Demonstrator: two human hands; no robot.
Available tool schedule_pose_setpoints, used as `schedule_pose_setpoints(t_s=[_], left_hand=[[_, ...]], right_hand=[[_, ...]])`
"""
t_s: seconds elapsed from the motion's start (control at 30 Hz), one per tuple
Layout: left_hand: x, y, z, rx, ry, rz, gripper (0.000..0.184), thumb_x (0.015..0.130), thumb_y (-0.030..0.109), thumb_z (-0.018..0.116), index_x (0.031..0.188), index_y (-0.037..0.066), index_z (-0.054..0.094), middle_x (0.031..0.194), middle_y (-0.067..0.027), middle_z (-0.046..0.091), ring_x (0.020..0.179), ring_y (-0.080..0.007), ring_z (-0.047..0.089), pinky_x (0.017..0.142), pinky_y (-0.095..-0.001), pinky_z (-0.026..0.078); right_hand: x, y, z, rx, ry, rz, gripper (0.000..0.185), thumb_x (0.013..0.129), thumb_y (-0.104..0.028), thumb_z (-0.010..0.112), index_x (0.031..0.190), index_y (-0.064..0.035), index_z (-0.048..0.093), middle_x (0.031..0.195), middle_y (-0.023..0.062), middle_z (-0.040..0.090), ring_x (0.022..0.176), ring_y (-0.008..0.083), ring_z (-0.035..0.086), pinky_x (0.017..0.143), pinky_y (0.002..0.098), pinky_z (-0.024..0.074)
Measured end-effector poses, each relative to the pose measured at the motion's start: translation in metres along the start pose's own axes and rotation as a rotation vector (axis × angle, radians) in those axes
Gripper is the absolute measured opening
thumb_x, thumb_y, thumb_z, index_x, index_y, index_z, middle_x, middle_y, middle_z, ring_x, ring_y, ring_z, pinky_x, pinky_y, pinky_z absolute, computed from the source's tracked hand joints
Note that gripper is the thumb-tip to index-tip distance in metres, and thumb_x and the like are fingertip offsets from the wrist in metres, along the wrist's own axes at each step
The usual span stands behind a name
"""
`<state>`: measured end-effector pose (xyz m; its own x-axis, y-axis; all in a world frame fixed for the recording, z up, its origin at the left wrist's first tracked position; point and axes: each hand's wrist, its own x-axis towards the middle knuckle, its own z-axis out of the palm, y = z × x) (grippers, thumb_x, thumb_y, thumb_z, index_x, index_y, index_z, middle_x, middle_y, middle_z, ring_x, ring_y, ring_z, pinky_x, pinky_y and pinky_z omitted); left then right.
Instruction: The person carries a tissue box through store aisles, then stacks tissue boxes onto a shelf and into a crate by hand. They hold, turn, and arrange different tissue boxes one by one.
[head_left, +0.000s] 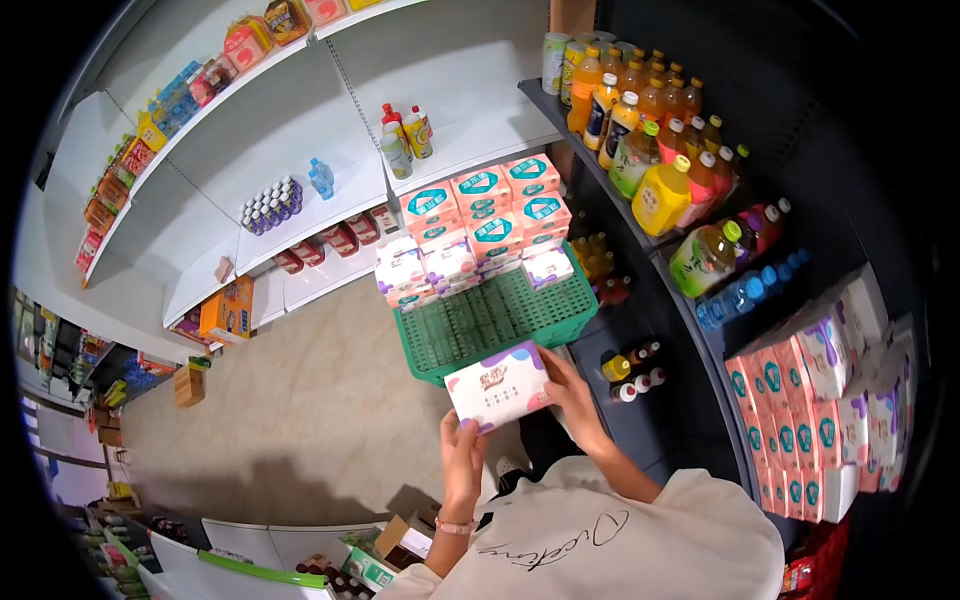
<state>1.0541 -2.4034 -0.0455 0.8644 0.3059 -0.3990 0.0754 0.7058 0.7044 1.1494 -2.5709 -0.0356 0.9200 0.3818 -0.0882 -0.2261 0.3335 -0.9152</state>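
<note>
A white tissue pack (498,387) with purple and pink corners is held between my two hands, in front of my body. My left hand (464,455) grips its lower left corner, and my right hand (572,398) grips its right end. Just beyond the pack stands a green basket (425,355) with a perforated surface. Stacked at its far side are pink tissue packs (495,230) with teal labels and white-and-purple packs (449,260). One more white pack (548,268) lies at the basket's right side.
Dark shelves at the right hold juice bottles (661,195), blue-capped water bottles (735,300) and stacked tissue packs (800,400). White shelves at the back left carry cans (270,205) and a blue bottle (321,179). An orange box (227,311) sits low at left.
</note>
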Motion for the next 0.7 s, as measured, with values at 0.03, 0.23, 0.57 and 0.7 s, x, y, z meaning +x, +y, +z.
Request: schedule_pose_setpoints(t_s=[0.03, 0.23, 0.57, 0.7], left_hand=[[0.023, -0.002, 0.002, -0.018, 0.005, 0.011, 0.041, 0.093, 0.011, 0.052, 0.129, 0.0, 0.034, 0.118, -0.0136, 0.054, 0.105, -0.0186, 0.055, 0.092, -0.0332, 0.044], [0.193, -0.04, -0.028, -0.357, 0.185, -0.259, 0.048, 0.087, 0.033, 0.064, 0.116, -0.001, 0.048, 0.111, -0.0059, 0.057, 0.101, -0.0171, 0.054, 0.09, -0.029, 0.044], [0.396, -0.052, -0.053, -0.481, 0.304, -0.189, 0.054, 0.078, 0.035, 0.075, 0.112, 0.001, 0.05, 0.111, -0.0066, 0.054, 0.105, -0.0189, 0.052, 0.09, -0.0288, 0.045], [0.418, -0.049, -0.065, -0.535, 0.35, -0.178, 0.056, 0.076, 0.032, 0.077, 0.111, -0.001, 0.049, 0.109, -0.0086, 0.053, 0.103, -0.0199, 0.052, 0.093, -0.0288, 0.047]], right_hand=[[0.022, 0.006, -0.005, 0.042, 0.007, 0.027, 0.055, 0.089, -0.008, 0.05, 0.14, 0.0018, 0.033, 0.141, 0.0115, 0.04, 0.129, 0.0194, 0.038, 0.107, 0.0322, 0.0271], [0.157, 0.078, -0.045, -0.148, 0.043, 0.139, 0.059, 0.088, -0.015, 0.057, 0.142, -0.005, 0.035, 0.139, 0.0102, 0.042, 0.118, 0.0167, 0.047, 0.095, 0.0295, 0.0389], [0.33, 0.142, -0.065, -0.475, -0.055, 0.014, 0.055, 0.088, -0.029, 0.061, 0.135, -0.0069, 0.044, 0.133, 0.0141, 0.051, 0.113, 0.023, 0.055, 0.083, 0.0321, 0.0483], [0.342, 0.134, -0.061, -0.533, -0.122, 0.078, 0.053, 0.086, -0.025, 0.061, 0.135, -0.0091, 0.045, 0.124, 0.0151, 0.057, 0.097, 0.0232, 0.062, 0.073, 0.0317, 0.0501]])
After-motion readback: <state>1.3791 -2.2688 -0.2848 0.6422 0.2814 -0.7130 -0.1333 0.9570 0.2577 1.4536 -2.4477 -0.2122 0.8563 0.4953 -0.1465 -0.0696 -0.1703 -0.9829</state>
